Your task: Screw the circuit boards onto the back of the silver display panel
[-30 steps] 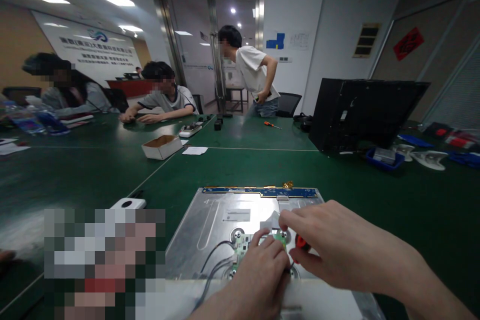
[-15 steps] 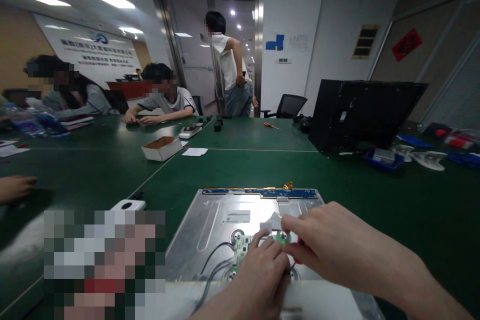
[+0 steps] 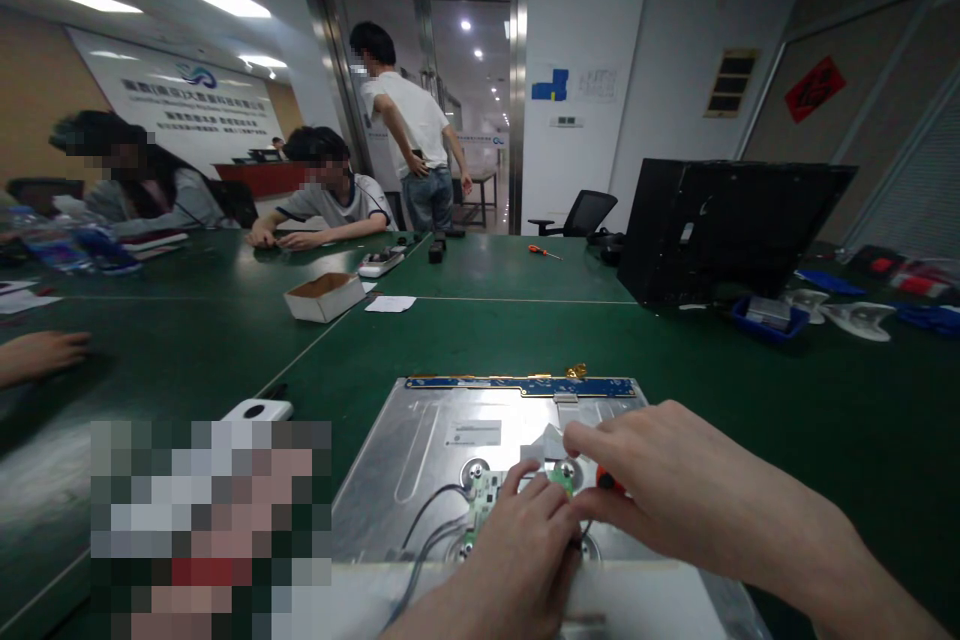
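Note:
A metal panel (image 3: 420, 430) lies flat in front of me, a small green circuit board (image 3: 486, 490) at its middle. My left hand (image 3: 525, 530) presses on the board's right part with bent fingers; its fingertips are partly hidden. Curled beside it, my right hand (image 3: 637, 470) holds a screwdriver (image 3: 609, 480), of which only a bit of the red and black handle shows. The tool's tip is hidden behind the hands. Dark cables (image 3: 431, 510) run from the board's left side. A silvery flap (image 3: 551, 442) stands up by my right fingertips.
A blue circuit strip (image 3: 517, 387) edges the panel's far side. Beyond stand a white box (image 3: 324, 298), an orange screwdriver (image 3: 544, 251) and a black monitor (image 3: 735, 230), with a blue tray (image 3: 769, 318) nearby. Another person's hand (image 3: 45, 356) is at left; co-workers sit across the table.
My right hand has turned slightly, and more of the red handle shows. My left hand stays put. The standing person has moved left by the door; the hand at left reaches further in.

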Available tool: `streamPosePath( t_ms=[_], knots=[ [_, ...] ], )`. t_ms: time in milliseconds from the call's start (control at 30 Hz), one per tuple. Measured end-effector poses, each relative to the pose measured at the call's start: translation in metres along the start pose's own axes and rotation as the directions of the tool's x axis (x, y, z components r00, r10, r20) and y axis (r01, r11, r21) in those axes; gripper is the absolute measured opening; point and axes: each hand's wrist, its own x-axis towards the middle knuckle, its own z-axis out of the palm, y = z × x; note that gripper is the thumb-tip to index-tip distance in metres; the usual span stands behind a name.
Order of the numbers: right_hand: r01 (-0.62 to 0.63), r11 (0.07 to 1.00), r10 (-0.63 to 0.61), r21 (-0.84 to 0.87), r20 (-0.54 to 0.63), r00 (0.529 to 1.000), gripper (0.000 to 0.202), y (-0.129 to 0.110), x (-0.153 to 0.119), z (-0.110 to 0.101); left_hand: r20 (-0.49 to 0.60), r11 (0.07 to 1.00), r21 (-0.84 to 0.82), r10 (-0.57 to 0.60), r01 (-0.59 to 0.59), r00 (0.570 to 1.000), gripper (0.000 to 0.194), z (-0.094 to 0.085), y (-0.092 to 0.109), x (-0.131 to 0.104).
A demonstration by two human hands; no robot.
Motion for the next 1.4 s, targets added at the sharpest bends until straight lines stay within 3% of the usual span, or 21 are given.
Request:
streamPosePath(
  t_ms=[200,533,733,867,1233,1400],
  knots=[
    [0.01,0.998,-0.011,-0.054,-0.022,1.0,0.006,0.0016,0.0014,0.0042,0.022,1.0,0.014,0.007,-0.007,1.0,0.012,0.0,-0.0011,-0.0008],
    [0.16,0.982,-0.16,0.096,-0.009,0.987,0.012,0.003,-0.0065,-0.0029,0.064,1.0,0.017,0.002,-0.003,0.998,0.019,-0.0039,0.0015,-0.0002],
    [0.098,0.993,-0.098,0.07,-0.005,0.995,0.016,0.0046,-0.0011,-0.0014,0.024,1.0,0.01,0.007,-0.007,1.0,0.023,-0.003,0.0018,0.0001],
    [0.075,0.997,-0.075,0.019,-0.012,0.997,0.011,0.0041,0.0008,-0.0015,0.017,1.0,0.017,0.002,-0.002,1.0,0.015,-0.0025,0.0018,0.0008],
    [0.17,0.981,-0.174,0.089,0.028,0.984,0.014,0.0007,-0.0056,-0.0048,0.088,0.996,0.086,0.003,-0.011,0.996,0.018,-0.006,0.002,0.0023],
    [0.056,0.998,-0.055,0.016,-0.016,0.998,0.013,-0.0024,-0.0023,-0.0008,0.06,0.999,0.047,-0.002,-0.001,0.998,0.019,-0.0054,0.0026,0.0021]
  ],
)
